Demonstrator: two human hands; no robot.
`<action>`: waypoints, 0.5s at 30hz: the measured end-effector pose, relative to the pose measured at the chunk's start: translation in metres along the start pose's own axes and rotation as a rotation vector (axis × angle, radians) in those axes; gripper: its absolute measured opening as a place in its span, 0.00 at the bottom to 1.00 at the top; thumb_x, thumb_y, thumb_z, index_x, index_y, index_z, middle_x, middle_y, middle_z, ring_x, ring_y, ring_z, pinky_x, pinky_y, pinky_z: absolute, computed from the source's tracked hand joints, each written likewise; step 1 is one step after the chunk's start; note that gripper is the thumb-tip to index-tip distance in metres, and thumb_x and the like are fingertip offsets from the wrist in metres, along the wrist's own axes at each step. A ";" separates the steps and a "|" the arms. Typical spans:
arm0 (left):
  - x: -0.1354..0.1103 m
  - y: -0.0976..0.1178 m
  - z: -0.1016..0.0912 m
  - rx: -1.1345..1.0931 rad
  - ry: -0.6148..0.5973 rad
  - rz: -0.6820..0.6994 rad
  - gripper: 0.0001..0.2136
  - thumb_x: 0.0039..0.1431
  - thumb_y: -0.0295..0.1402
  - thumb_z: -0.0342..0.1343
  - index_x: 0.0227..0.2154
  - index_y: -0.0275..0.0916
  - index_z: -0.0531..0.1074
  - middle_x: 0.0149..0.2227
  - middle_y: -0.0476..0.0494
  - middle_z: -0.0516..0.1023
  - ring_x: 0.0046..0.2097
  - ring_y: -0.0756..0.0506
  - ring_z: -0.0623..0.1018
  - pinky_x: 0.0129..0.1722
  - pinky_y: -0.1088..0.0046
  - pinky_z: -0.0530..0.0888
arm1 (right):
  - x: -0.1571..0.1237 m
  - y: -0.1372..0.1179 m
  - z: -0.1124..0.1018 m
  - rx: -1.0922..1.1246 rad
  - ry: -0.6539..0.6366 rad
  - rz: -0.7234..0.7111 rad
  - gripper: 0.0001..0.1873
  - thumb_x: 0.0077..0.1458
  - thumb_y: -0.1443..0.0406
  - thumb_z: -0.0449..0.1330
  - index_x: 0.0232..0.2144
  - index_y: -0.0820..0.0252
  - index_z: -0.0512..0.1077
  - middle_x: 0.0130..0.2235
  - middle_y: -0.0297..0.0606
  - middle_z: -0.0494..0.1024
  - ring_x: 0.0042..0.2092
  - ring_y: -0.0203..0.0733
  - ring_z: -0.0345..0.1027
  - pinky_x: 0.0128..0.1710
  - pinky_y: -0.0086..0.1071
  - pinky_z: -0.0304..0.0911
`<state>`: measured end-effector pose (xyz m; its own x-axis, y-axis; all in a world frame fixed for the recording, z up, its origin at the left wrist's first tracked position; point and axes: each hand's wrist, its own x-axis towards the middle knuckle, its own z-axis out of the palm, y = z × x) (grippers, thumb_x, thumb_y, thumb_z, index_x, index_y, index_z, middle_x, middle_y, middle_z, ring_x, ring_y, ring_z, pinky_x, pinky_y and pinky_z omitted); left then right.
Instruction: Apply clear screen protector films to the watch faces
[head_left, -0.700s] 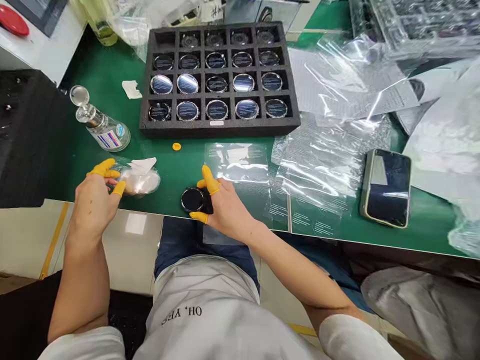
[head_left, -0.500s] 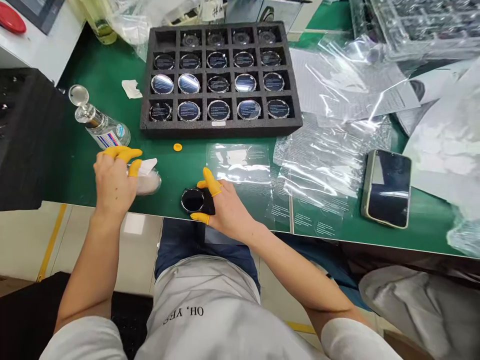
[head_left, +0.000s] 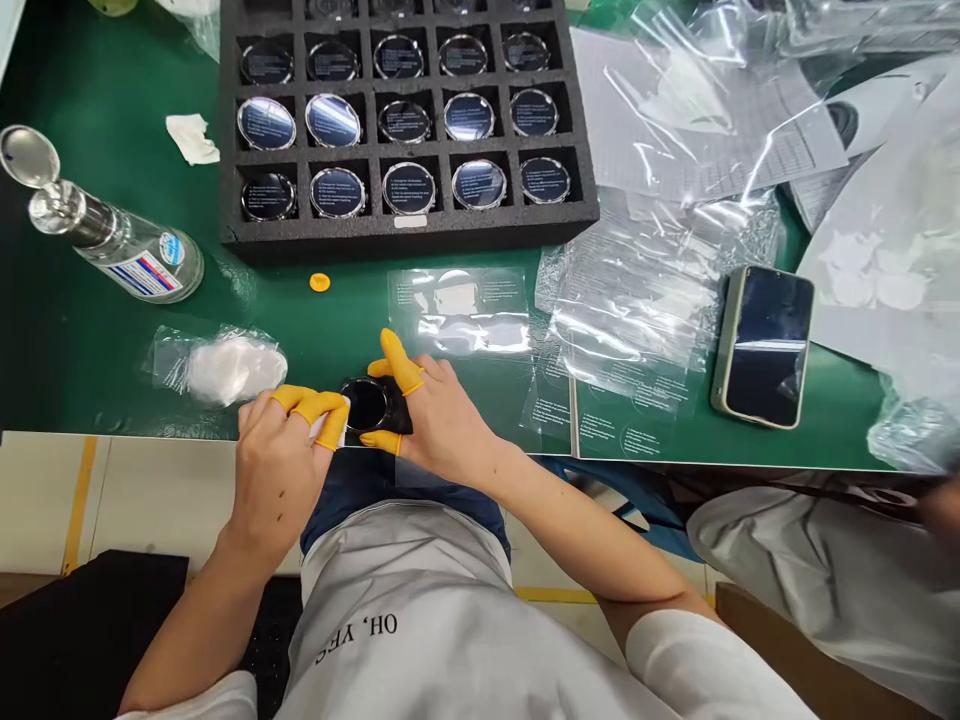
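My right hand (head_left: 439, 405), with yellow finger cots on thumb and fingers, grips a round watch (head_left: 367, 405) with a glossy black face and dark rim at the table's front edge. My left hand (head_left: 289, 440), also in yellow finger cots, pinches a small white wipe (head_left: 343, 420) against the left side of the watch. Most of the wipe is hidden by the fingers. Left of my hands lies a clear plastic pouch with a white pad of wipes (head_left: 236, 368). Behind it stands a clear pump bottle (head_left: 135, 255) with its round lid raised.
A black foam tray (head_left: 405, 240) at the back holds several round watches under printed films. Clear film sheets (head_left: 465, 310), plastic sheets over papers (head_left: 637, 300) and a phone (head_left: 763, 345) lie to the right. A loose yellow finger cot (head_left: 319, 283) and crumpled tissue (head_left: 193, 138) are on the green table.
My left hand has moved right from the pouch to the watch, bringing a white wipe. My right hand still holds the watch in about the same place. The camera view has shifted.
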<state>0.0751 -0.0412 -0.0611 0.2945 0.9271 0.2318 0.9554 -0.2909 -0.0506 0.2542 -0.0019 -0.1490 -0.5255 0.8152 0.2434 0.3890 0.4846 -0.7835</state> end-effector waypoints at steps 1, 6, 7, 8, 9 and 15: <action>0.003 -0.001 0.004 0.012 0.022 -0.017 0.10 0.68 0.34 0.55 0.34 0.38 0.78 0.35 0.41 0.79 0.38 0.42 0.76 0.41 0.62 0.71 | 0.000 0.000 0.000 0.005 -0.004 0.005 0.53 0.59 0.56 0.68 0.72 0.67 0.42 0.53 0.51 0.77 0.49 0.54 0.66 0.47 0.46 0.64; 0.023 -0.008 0.016 -0.030 0.027 0.017 0.07 0.67 0.33 0.57 0.36 0.40 0.79 0.36 0.42 0.78 0.40 0.42 0.75 0.42 0.63 0.72 | 0.000 0.001 0.002 0.023 0.000 0.027 0.55 0.61 0.56 0.66 0.73 0.66 0.34 0.53 0.50 0.78 0.49 0.54 0.66 0.47 0.46 0.63; 0.027 -0.009 0.018 -0.056 0.014 0.033 0.06 0.67 0.33 0.57 0.36 0.41 0.79 0.36 0.43 0.78 0.41 0.42 0.75 0.42 0.64 0.72 | 0.000 0.001 0.003 0.025 0.002 0.030 0.56 0.61 0.56 0.66 0.73 0.65 0.32 0.53 0.50 0.78 0.49 0.54 0.65 0.47 0.46 0.63; 0.030 -0.008 0.019 -0.081 0.004 0.050 0.06 0.66 0.33 0.58 0.36 0.42 0.79 0.36 0.44 0.78 0.42 0.43 0.75 0.42 0.64 0.73 | 0.000 0.001 0.004 0.027 0.002 0.030 0.56 0.61 0.55 0.65 0.73 0.65 0.32 0.53 0.50 0.78 0.48 0.54 0.66 0.46 0.46 0.63; 0.032 -0.008 0.020 -0.105 -0.003 0.067 0.06 0.66 0.32 0.58 0.36 0.42 0.80 0.36 0.44 0.78 0.42 0.43 0.75 0.43 0.64 0.73 | 0.000 0.002 0.005 0.030 -0.002 0.029 0.56 0.62 0.54 0.65 0.73 0.65 0.31 0.53 0.50 0.78 0.48 0.54 0.66 0.46 0.46 0.63; 0.035 -0.001 0.022 -0.207 -0.061 0.206 0.10 0.64 0.24 0.55 0.34 0.43 0.80 0.36 0.46 0.79 0.45 0.44 0.75 0.43 0.65 0.73 | 0.000 0.004 0.005 0.053 0.001 0.022 0.57 0.64 0.49 0.61 0.73 0.67 0.26 0.56 0.52 0.76 0.48 0.54 0.66 0.45 0.46 0.63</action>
<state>0.0847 -0.0033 -0.0738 0.4882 0.8543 0.1784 0.8528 -0.5104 0.1104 0.2516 -0.0020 -0.1549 -0.5164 0.8259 0.2266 0.3596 0.4492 -0.8179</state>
